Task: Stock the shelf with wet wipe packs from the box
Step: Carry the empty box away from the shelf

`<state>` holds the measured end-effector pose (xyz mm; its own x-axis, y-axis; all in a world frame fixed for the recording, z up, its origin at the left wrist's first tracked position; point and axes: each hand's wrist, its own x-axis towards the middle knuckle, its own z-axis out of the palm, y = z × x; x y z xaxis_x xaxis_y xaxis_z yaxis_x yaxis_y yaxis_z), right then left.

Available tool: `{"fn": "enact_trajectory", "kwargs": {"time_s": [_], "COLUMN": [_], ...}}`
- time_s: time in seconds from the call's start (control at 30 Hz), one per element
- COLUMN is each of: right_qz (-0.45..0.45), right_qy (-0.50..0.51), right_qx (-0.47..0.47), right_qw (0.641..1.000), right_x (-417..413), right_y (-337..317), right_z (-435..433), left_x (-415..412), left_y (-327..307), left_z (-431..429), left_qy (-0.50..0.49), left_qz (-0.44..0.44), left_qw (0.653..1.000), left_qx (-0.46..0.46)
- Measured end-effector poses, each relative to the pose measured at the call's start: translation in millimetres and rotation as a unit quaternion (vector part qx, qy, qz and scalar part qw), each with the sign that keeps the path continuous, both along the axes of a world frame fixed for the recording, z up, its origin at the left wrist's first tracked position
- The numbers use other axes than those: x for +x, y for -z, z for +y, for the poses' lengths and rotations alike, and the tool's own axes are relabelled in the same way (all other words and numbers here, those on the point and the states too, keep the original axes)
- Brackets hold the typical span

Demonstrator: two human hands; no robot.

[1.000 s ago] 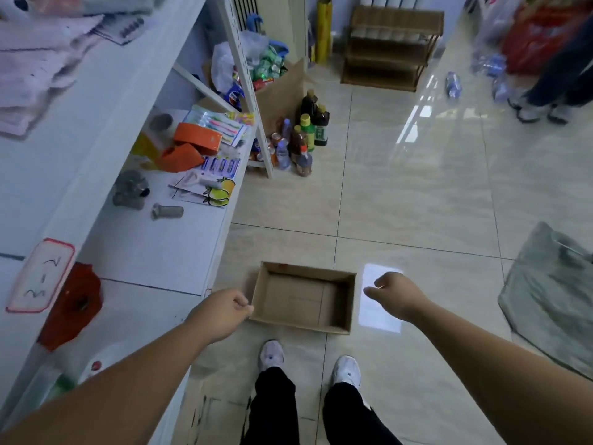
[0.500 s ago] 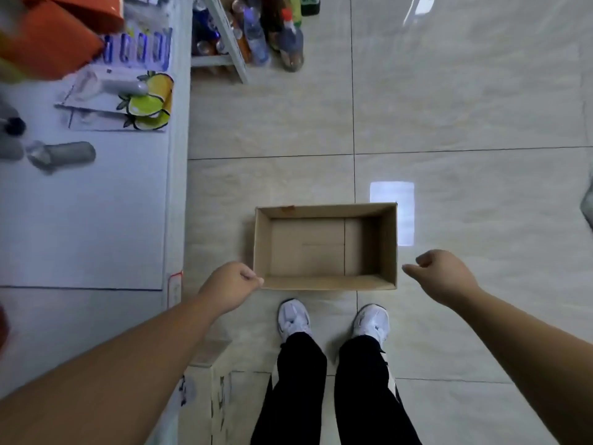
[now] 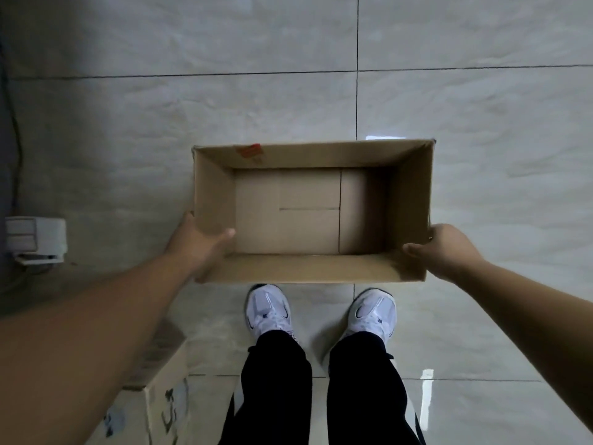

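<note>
The box (image 3: pixel 321 155), an open brown cardboard carton, sat in the middle of the view above the tiled floor (image 3: pixel 481 91), its long sides running from 9 to 3 o'clock. Whether its bottom rested on the tiles could not be told. Inside it only the bare cardboard bottom showed, with the seams of its folded flaps, and a torn red sticker (image 3: pixel 248 151) clung to the far wall at about 11 o'clock. The left hand (image 3: pixel 199 245) gripped the box's short wall at 8 o'clock: its thumb (image 3: pixel 226 234) was hooked over the rim and lay inside against the wall, while its fingers were hidden behind the cardboard on the outer side. The right hand (image 3: pixel 446 248) gripped the opposite short wall at 4 o'clock, close to the near corner, with its thumb (image 3: pixel 414 250) reaching to the inner side and its fingers curled round the outside, mostly out of sight. At 6 o'clock, just beside the near wall, stood two white shoes (image 3: pixel 269 311) below black trousers (image 3: pixel 276 396). A second printed carton (image 3: pixel 163 409) stood at 7 o'clock, partly behind the left forearm. At 9 o'clock, well apart from the box, a white boxy device (image 3: pixel 35 239) lay at the edge of the view, with a dark cable (image 3: pixel 16 123) running up from near it.
</note>
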<state>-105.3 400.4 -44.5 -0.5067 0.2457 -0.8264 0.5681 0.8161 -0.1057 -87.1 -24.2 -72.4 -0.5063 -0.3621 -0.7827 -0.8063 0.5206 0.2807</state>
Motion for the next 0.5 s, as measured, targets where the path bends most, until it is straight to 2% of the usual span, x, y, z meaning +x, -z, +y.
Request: {"fn": "enact_trajectory", "kwargs": {"time_s": [0.1,0.23,0.5], "right_qz": [0.037,0.059,0.074], "right_qy": [0.027,0.045,0.039], "right_qx": [0.021,0.033,0.039], "right_qw": [0.999,0.997,0.996], "right_x": [4.4,6.0,1.9], "right_y": [8.6,2.5,-89.8], "right_z": [1.7,14.7,51.9], "left_x": [3.2,15.9,5.0], "left_y": [-8.8,-12.5,-92.5], "left_z": [16.6,26.9,53.5], "left_qy": [-0.001,0.006,0.025], "left_qz": [-0.005,-0.011,-0.002], "left_qw": [0.999,0.999,1.0], "left_qx": [-0.036,-0.036,0.002]}}
